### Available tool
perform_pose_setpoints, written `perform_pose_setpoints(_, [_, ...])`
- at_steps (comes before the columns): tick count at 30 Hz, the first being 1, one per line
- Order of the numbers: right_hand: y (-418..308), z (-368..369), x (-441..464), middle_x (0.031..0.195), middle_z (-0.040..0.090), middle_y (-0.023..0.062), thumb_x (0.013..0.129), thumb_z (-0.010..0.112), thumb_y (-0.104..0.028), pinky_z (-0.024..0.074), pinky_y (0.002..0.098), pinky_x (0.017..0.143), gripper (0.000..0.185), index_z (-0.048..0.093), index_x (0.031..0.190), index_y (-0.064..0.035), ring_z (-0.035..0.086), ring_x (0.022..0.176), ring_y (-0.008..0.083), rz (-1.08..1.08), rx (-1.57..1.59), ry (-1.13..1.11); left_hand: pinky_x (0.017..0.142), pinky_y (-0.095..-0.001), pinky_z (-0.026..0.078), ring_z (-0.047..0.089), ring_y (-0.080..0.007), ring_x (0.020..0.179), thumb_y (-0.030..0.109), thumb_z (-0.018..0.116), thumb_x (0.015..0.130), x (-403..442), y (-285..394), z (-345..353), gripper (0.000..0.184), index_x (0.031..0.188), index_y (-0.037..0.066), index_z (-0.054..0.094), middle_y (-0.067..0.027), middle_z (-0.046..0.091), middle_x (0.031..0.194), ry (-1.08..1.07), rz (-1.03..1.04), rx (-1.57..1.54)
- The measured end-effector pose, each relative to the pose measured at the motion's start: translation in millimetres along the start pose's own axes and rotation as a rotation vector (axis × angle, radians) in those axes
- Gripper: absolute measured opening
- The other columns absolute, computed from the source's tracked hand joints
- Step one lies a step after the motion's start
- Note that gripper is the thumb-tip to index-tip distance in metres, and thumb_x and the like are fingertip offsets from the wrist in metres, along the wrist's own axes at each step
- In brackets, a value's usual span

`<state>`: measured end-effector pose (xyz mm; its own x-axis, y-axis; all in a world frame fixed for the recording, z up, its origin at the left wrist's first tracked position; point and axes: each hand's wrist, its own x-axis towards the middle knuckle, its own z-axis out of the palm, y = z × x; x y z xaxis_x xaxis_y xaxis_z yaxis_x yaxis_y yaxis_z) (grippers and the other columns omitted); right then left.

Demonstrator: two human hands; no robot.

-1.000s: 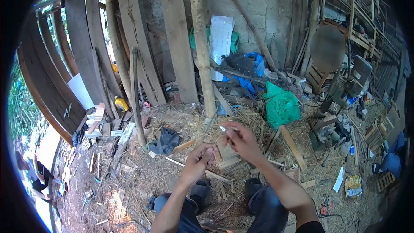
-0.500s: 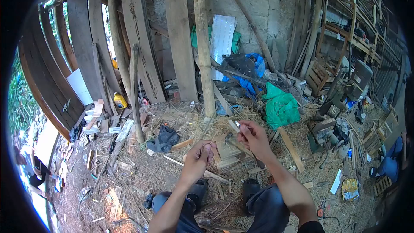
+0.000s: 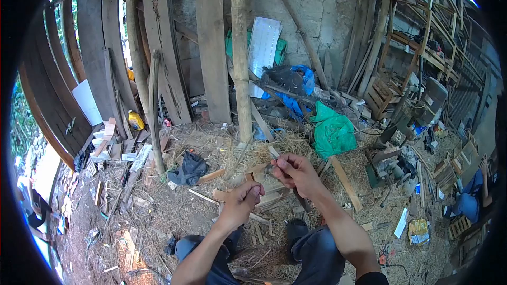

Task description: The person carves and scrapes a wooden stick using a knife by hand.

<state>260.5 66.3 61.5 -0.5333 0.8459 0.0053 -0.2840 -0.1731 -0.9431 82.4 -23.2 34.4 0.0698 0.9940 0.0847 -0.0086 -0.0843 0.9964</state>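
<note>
My left hand [image 3: 243,203] is closed in a pinch, thumb against the curled fingers. Whatever it holds, if anything, is hidden. Up and to the right, my right hand [image 3: 297,173] is closed around a thin pale piece [image 3: 273,152] whose end sticks out past the fingertips; its kind is too small to tell. Below both hands lie wooden boards [image 3: 274,200] on the straw-covered ground. A dark handle-like bar [image 3: 302,200] shows beneath my right hand, partly covered by it. The two hands are apart from each other.
A black plastic bag [image 3: 189,169] lies to the left, and a green sack [image 3: 334,131] is ahead right. A wooden post [image 3: 242,74] stands in front. Scrap wood litters the ground. Another person [image 3: 470,195] is at the far right, another [image 3: 34,200] at the far left.
My right hand has moved left and slightly down, its fingers curling further round the thin piece. My left hand is slightly lower. The view has shifted a little to the right.
</note>
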Motion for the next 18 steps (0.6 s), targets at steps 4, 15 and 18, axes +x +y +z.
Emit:
perform_pose_setpoints(4, [-5.0, -12.9, 2.1, 0.068, 0.053, -0.0017, 0.094, 0.053, -0.020, 0.0223, 0.0193, 0.041, 0.020, 0.058, 0.096, -0.0012, 0.032, 0.046, 0.0028, 0.058, -0.064, 0.014, 0.057, -0.0195, 0.032, 0.039, -0.0039, 0.064, 0.021, 0.047, 0.097, -2.1, 12.8, -3.4, 0.019, 0.093, 0.004, 0.056, 0.0047, 0.044, 0.069, -0.069, -0.116, -0.131])
perform_pose_setpoints(15, [-13.7, -31.8, 9.5, 0.067, 0.052, -0.0046, 0.092, 0.056, -0.020, 0.0203, 0.0189, 0.039, 0.019, 0.058, 0.095, -0.0013, 0.031, 0.044, 0.0019, -0.010, -0.029, 0.198, 0.050, -0.0195, 0.027, 0.033, -0.0040, 0.057, 0.022, 0.047, 0.097, 2.2, 5.6, 0.9, 0.020, 0.093, 0.005, 0.056, 0.0048, 0.040, 0.065, -0.132, -0.121, -0.222])
perform_pose_setpoints(18, [-12.0, -33.8, 10.7, 0.067, 0.055, -0.0038, 0.091, 0.057, -0.020, 0.0220, 0.0188, 0.040, 0.018, 0.061, 0.091, -0.0016, 0.034, 0.046, 0.0020, -0.051, -0.036, 0.203, 0.050, -0.0199, 0.026, 0.032, -0.0039, 0.058, 0.024, 0.047, 0.097, 3.4, 12.3, 1.2, 0.021, 0.091, 0.006, 0.055, 0.0059, 0.037, 0.066, -0.148, -0.168, -0.222])
